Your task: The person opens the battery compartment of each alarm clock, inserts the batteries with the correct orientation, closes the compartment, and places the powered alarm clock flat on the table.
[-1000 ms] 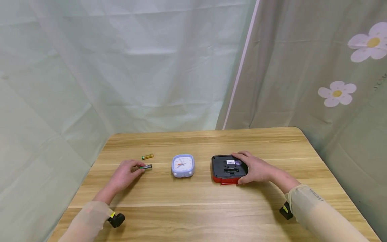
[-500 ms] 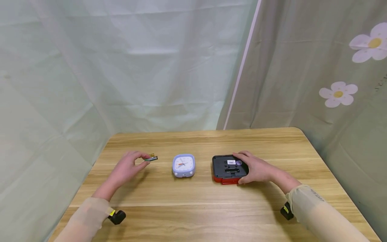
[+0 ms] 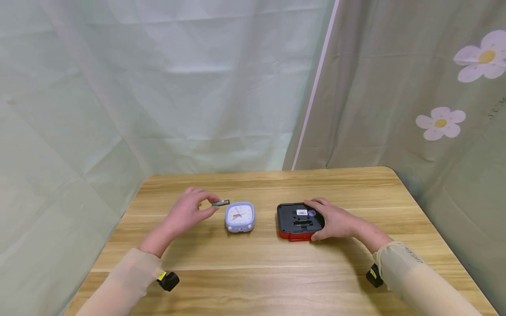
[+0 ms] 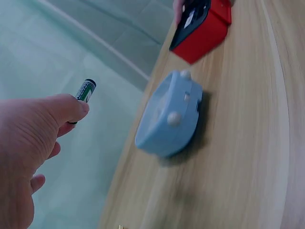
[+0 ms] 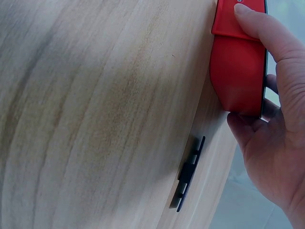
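Observation:
Between thumb and fingertips, my left hand (image 3: 187,215) pinches a green battery (image 3: 220,202) with a dark end, held near the upper left of a light-blue alarm clock (image 3: 239,215). That clock rests on the table with its white dial up. My right hand (image 3: 336,221) grips the right side of a red clock (image 3: 288,219) that lies with its black back up, its battery slot uncovered. In the right wrist view the thumb presses the red side (image 5: 238,76). A gold battery (image 3: 200,204) lies mostly hidden behind my left hand.
A flat black cover (image 5: 190,176) lies on the wooden table (image 3: 253,272) near the red clock, seen in the right wrist view. Pale curtains (image 3: 213,87) hang behind the table's far edge, and a flowered one (image 3: 379,96) hangs at the right.
My left hand has lifted the green battery and carried it right, past the gold battery and up to the light-blue clock. The right hand keeps its grip on the red clock.

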`<state>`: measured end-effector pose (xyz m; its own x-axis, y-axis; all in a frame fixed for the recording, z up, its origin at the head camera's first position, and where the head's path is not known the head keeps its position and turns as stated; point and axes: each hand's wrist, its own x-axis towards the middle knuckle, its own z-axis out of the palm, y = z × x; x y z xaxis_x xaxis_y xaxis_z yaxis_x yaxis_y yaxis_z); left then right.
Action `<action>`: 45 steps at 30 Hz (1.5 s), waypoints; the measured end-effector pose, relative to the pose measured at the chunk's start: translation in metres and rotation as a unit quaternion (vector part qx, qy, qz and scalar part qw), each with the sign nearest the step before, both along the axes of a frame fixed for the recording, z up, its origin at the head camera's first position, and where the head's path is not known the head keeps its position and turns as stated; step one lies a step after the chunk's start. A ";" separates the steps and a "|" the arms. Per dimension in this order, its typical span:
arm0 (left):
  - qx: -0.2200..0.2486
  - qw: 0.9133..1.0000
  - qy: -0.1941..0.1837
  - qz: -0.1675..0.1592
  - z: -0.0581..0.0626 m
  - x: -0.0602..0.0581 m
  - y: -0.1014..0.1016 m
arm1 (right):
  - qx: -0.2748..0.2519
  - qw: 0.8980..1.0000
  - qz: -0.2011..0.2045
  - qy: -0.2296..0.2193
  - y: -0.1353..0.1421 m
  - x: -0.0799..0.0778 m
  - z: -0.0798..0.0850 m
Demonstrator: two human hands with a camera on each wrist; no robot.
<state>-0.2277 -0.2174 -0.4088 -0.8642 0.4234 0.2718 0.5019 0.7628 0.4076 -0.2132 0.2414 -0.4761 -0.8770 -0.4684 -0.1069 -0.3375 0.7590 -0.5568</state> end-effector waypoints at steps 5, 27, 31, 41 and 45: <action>0.001 1.000 0.008 -0.019 0.003 -0.001 0.015 | -0.001 1.000 0.000 0.004 -0.002 -0.001 0.000; -0.051 0.993 0.009 -0.103 0.001 -0.002 0.104 | 0.023 1.000 0.002 0.012 0.002 -0.001 0.011; -0.067 0.992 0.005 -0.106 -0.002 -0.001 0.122 | 0.022 1.000 0.004 0.019 0.005 -0.001 0.017; -0.085 0.989 -0.015 -0.122 -0.014 0.001 0.165 | 0.032 0.999 0.006 0.013 0.007 -0.005 0.016; -0.098 0.988 -0.021 -0.120 -0.021 0.000 0.179 | 0.034 0.999 0.007 0.012 0.007 -0.008 0.017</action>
<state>-0.2274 -0.0381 -0.4297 -0.7410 0.6589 0.1296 0.6640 0.6899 0.2883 -0.2214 0.2485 -0.4592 -0.8731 -0.4729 -0.1185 -0.3605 0.7899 -0.4960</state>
